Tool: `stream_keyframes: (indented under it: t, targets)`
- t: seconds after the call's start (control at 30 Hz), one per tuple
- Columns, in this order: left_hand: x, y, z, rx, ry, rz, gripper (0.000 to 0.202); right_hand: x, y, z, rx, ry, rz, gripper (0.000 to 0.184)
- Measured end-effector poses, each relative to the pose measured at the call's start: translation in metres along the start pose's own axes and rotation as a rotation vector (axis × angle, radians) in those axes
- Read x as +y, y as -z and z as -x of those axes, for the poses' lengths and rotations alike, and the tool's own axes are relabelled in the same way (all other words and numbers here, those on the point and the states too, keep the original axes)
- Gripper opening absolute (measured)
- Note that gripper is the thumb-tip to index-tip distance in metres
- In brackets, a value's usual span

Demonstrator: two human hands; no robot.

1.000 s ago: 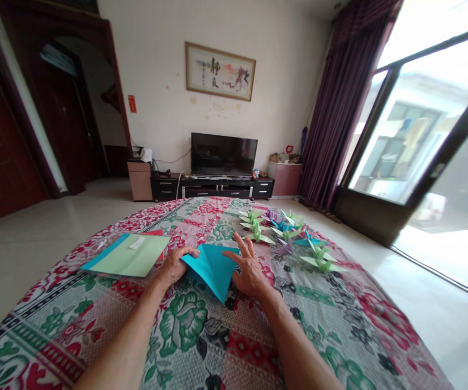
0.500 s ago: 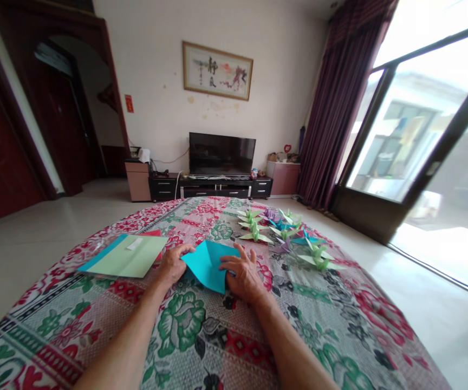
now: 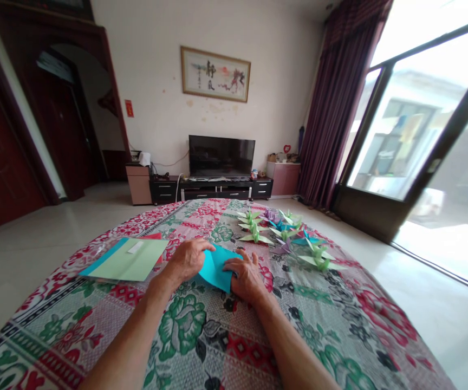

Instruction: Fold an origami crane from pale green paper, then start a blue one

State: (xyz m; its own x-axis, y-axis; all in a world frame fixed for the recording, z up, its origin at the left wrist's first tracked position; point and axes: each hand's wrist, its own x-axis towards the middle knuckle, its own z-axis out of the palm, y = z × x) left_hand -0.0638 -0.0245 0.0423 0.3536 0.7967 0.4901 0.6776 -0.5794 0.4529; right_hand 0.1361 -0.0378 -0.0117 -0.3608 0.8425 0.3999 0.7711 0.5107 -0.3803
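Note:
A blue sheet of paper [image 3: 216, 269] with creases lies between my hands on the flowered tablecloth [image 3: 181, 325]. My left hand [image 3: 188, 261] grips its left corner, fingers pinched on the edge and lifting that side. My right hand [image 3: 247, 275] rests on the right part of the sheet, its fingers bent over the edge. The fingers hide both side corners. To the left lies a stack of coloured paper [image 3: 130, 262], light green on top, with blue and red edges showing and a small white piece on it.
Several folded paper cranes [image 3: 285, 234] in green, purple and blue stand at the right rear of the round table. Beyond it are a television [image 3: 221, 157] on a low black cabinet [image 3: 164, 188], a purple curtain [image 3: 325, 108] and a glass door [image 3: 384, 157].
My left hand has moved right and slightly up with the left corner of the blue paper, bringing it inward. My right hand has barely shifted and stays on the sheet.

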Motion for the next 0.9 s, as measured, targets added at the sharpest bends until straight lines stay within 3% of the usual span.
stream_keyframes:
  t: [0.17,0.27,0.33,0.43,0.67,0.77,0.9]
  targets:
    - [-0.007,-0.016,0.011,-0.247,0.117,0.057,0.027,0.001,0.000,-0.001,0.055,0.027,-0.033,0.029]
    - [-0.017,-0.012,0.017,-0.370,0.100,0.113,0.032,0.000,0.002,-0.003,0.076,0.027,-0.022,0.016]
    - [-0.022,-0.008,0.019,-0.392,0.110,0.139,0.034,-0.001,0.003,-0.005,0.100,0.002,0.011,0.017]
    - [-0.027,-0.012,0.018,-0.321,0.171,0.131,0.031,-0.002,0.004,-0.008,0.128,-0.025,0.010,0.024]
    - [-0.036,-0.034,0.015,-0.004,0.281,0.071,0.035,0.001,-0.003,-0.012,0.177,-0.141,-0.105,0.025]
    - [-0.037,-0.038,0.016,0.020,0.255,0.007,0.040,0.004,-0.006,-0.012,0.201,-0.190,-0.132,0.039]
    - [-0.037,-0.042,0.018,-0.012,0.188,-0.133,0.031,0.008,-0.006,-0.011,0.205,-0.175,-0.173,0.037]
